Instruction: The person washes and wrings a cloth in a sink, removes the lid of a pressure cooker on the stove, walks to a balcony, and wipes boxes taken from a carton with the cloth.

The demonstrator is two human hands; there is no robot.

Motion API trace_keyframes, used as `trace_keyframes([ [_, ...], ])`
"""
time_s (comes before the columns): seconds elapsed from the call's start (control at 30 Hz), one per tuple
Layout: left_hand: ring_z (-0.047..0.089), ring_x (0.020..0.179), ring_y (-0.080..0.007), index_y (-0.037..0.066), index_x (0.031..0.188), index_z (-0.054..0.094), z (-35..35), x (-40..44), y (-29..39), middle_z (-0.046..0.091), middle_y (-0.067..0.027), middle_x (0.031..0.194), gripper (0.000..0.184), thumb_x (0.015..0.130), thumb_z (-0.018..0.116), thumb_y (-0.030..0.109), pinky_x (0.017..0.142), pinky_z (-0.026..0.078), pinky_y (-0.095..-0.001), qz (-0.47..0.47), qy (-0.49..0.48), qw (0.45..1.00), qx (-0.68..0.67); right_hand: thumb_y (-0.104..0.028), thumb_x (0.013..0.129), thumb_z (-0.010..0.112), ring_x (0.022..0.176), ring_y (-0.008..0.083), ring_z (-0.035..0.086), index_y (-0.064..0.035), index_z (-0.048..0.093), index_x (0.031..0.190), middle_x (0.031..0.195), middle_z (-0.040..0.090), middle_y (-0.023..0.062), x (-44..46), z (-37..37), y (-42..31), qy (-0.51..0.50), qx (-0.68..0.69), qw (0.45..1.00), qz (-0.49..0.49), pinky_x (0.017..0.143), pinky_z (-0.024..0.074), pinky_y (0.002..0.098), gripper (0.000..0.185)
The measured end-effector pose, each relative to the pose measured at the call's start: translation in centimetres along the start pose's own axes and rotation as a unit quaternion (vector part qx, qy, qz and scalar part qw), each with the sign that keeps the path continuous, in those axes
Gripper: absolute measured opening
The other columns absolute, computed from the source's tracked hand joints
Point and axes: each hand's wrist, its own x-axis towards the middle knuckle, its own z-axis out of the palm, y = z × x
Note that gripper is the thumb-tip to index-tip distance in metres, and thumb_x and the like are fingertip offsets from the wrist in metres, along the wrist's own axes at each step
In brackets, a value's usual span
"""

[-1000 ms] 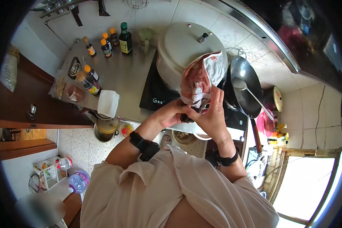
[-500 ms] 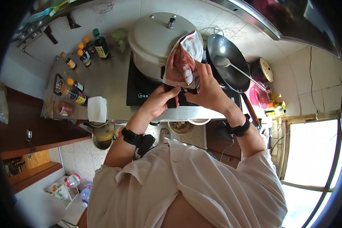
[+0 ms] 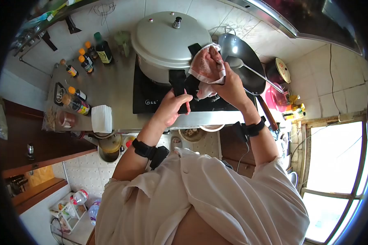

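A large silver pressure cooker (image 3: 167,41) stands on the black induction cooktop (image 3: 145,98), its lid on. My left hand (image 3: 172,107) is closed around a black handle (image 3: 177,79) at the cooker's near side, thumb across it. In my right hand (image 3: 233,87) is a bunched red-and-white cloth (image 3: 207,65), pressed at the cooker's right side, where a second black handle (image 3: 195,50) partly shows above it. The cloth's lower end hangs over the cooktop. Whether the cloth wraps that second handle I cannot tell.
Right of the cooker sits a black wok (image 3: 253,57) with a metal ladle (image 3: 235,62) lying across it. Sauce bottles (image 3: 103,51) and a white stack of napkins (image 3: 102,118) are on the left counter. A pink basin (image 3: 274,98) stands beyond the wok's wooden handle (image 3: 265,109).
My right hand and the cloth have shifted right and slightly down, uncovering the black handles. My left hand stays low at the near handle, now gripping it in plain view.
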Motion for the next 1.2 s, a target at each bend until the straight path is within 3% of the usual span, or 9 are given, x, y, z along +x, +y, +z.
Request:
trace_keyframes([
  [0.07, 0.058, 0.061, -0.0158, 0.01, 0.095, 0.054, -0.1, 0.5, -0.5, 0.056, -0.0031, 0.071, 0.013, 0.092, 0.067, 0.009, 0.055, 0.049, -0.0332, 0.02, 0.011, 1.0, -0.008, -0.022, 0.071, 0.084, 0.095, 0.0337, 0.073, -0.0008, 0.053, 0.133, 0.097, 0.072, 0.0235, 0.4, 0.7, 0.8, -0.008, 0.091, 0.996, 0.0, 0.084, 0.0559, 0.039, 0.072],
  [0.1, 0.058, 0.057, -0.0169, 0.009, 0.092, 0.054, -0.1, 0.7, -0.7, 0.057, -0.0035, 0.069, 0.012, 0.092, 0.066, 0.008, 0.052, 0.049, -0.0335, 0.03, 0.013, 0.999, -0.01, -0.017, 0.075, 0.082, 0.093, 0.0238, 0.072, 0.0008, 0.054, 0.132, 0.101, 0.073, 0.0159, 0.6, 1.7, 0.7, -0.006, 0.181, 0.983, 0.025, 0.084, 0.0553, 0.0347, 0.066],
  [0.2, 0.056, 0.052, -0.0176, 0.008, 0.091, 0.055, 0.1, 0.9, -1.4, 0.057, -0.0047, 0.065, 0.009, 0.091, 0.063, 0.006, 0.049, 0.047, -0.0327, 0.054, 0.022, 0.998, -0.038, -0.006, 0.082, 0.077, 0.098, 0.0138, 0.065, 0.0, 0.056, 0.13, 0.114, 0.068, 0.0054, 0.6, 2.2, -0.1, -0.055, 0.375, 0.912, 0.157, 0.088, 0.0532, 0.028, 0.053],
  [0.4, 0.056, 0.052, -0.0184, 0.008, 0.089, 0.053, 0.0, 0.6, -1.1, 0.056, -0.0049, 0.064, 0.011, 0.089, 0.063, 0.005, 0.048, 0.046, -0.034, 0.043, 0.039, 0.998, -0.012, -0.01, 0.081, 0.075, 0.074, 0.0095, 0.062, -0.0007, 0.072, 0.103, 0.089, 0.07, 0.0017, 0.7, -1.1, -1.8, -0.057, 0.324, 0.925, 0.193, 0.063, 0.0475, 0.0246, 0.024],
  [0.63, 0.056, 0.058, -0.0162, 0.008, 0.091, 0.055, 0.3, 0.5, -0.8, 0.056, -0.0043, 0.067, 0.01, 0.09, 0.065, 0.01, 0.051, 0.046, -0.0336, 0.051, 0.043, 0.998, 0.008, -0.009, 0.084, 0.073, 0.072, 0.0117, 0.066, -0.0019, 0.073, 0.103, 0.088, 0.071, 0.0037, 2.0, -4.0, -2.5, -0.049, 0.36, 0.91, 0.199, 0.062, 0.0491, 0.0241, 0.02],
  [0.83, 0.06, 0.078, -0.0096, 0.014, 0.107, 0.062, -0.4, -1.1, 0.3, 0.063, 0.0015, 0.088, 0.033, 0.097, 0.069, 0.045, 0.066, 0.049, -0.027, -0.018, 0.024, 0.997, 0.077, -0.01, 0.085, 0.071, 0.071, 0.0083, 0.064, -0.0044, 0.072, 0.102, 0.086, 0.07, 0.0002, 1.5, -4.3, -4.0, -0.004, 0.405, 0.898, 0.171, 0.061, 0.0468, 0.0227, 0.018],
  [0.93, 0.063, 0.082, -0.0087, 0.013, 0.123, 0.062, -2.6, -1.8, 0.0, 0.067, 0.001, 0.093, 0.063, 0.097, 0.051, 0.07, 0.066, 0.05, -0.0267, -0.052, -0.002, 0.998, 0.036, -0.012, 0.085, 0.071, 0.072, 0.0091, 0.064, -0.0041, 0.072, 0.103, 0.087, 0.07, -0.0005, 0.6, -5.9, -4.6, 0.013, 0.39, 0.903, 0.178, 0.063, 0.0475, 0.022, 0.019],
  [1.1, 0.064, 0.069, -0.0106, 0.012, 0.118, 0.065, -7.8, -3.1, -2.1, 0.07, -0.0004, 0.086, 0.059, 0.097, 0.055, 0.066, 0.065, 0.05, -0.0255, -0.097, -0.001, 0.995, -0.007, -0.013, 0.085, 0.07, 0.088, 0.012, 0.066, -0.0023, 0.068, 0.115, 0.098, 0.07, 0.0023, -6.8, -7.9, -7.4, 0.1, 0.475, 0.851, 0.2, 0.077, 0.0505, 0.0241, 0.032],
  [1.2, 0.058, 0.069, -0.0104, 0.006, 0.116, 0.067, -9.1, -4.3, -2.9, 0.069, -0.0032, 0.084, 0.042, 0.102, 0.059, 0.045, 0.062, 0.046, -0.0278, -0.114, 0.045, 0.992, 0.017, -0.011, 0.083, 0.07, 0.091, 0.0124, 0.067, -0.0024, 0.061, 0.13, 0.104, 0.071, 0.0032, -12.9, -9.2, -6.9, 0.129, 0.471, 0.852, 0.189, 0.079, 0.0503, 0.0238, 0.048],
])
